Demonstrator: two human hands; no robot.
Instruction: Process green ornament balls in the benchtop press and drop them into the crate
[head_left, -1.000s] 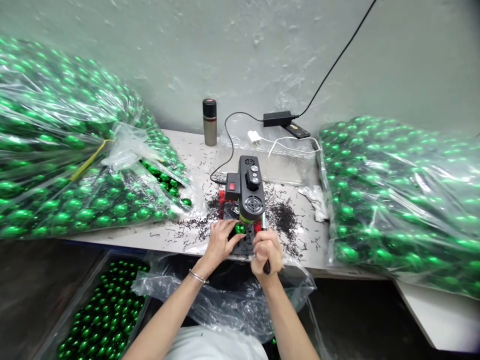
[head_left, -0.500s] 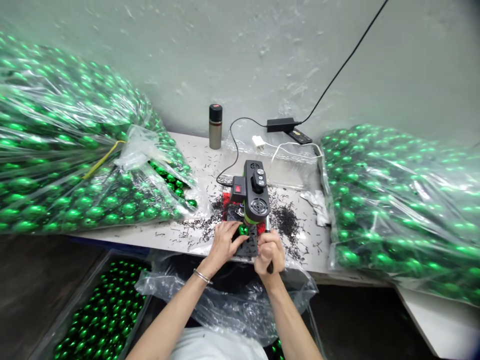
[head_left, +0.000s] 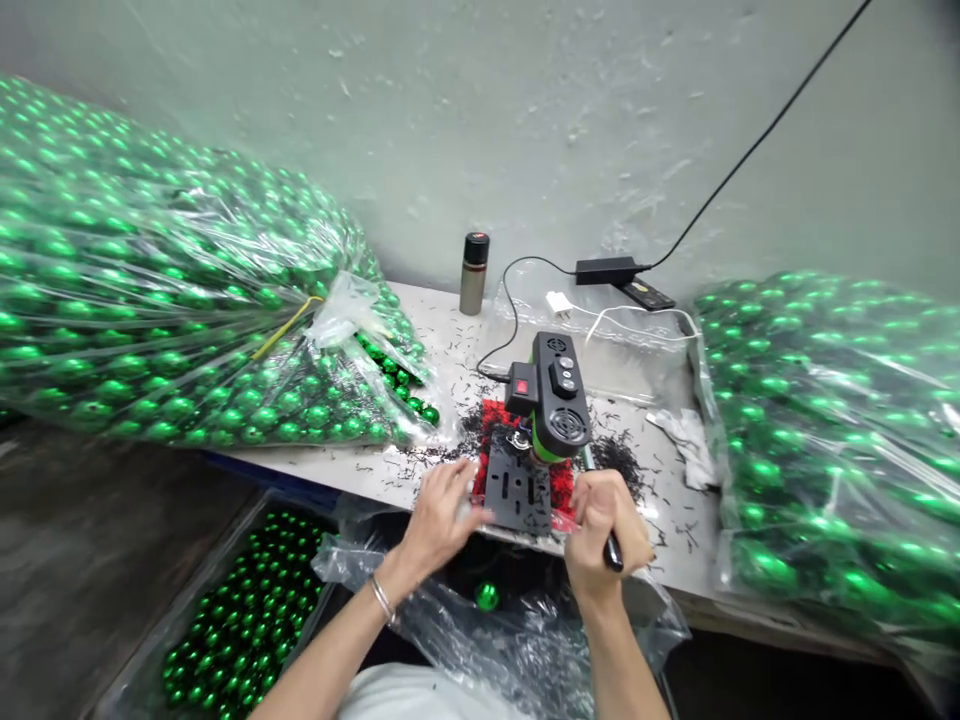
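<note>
And there's the ball, small, green and shiny, just off the worktop edge, between six and seven o'clock from the slotted plate, over the loose plastic; whether it touches that plastic, I can't tell. Left hand, near nine o'clock of the plate: the grip is loose, fingers and thumb spread apart, no ball in it. Right hand, between three and four o'clock: a firm, wrapped grip on the black lever of the machine. The ball looks light, thin-walled and stiff, I'd say, and that glossy skin is likely slippery, quick to roll, maybe easy to dent or scratch. Best hold? Thumb and fingertip pads at three and nine o'clock, right on its widest line, with a gentle squeeze; pinch high at twelve and it could squirt away. The lever wants a full-palm hold; it looks rigid and smooth.
</note>
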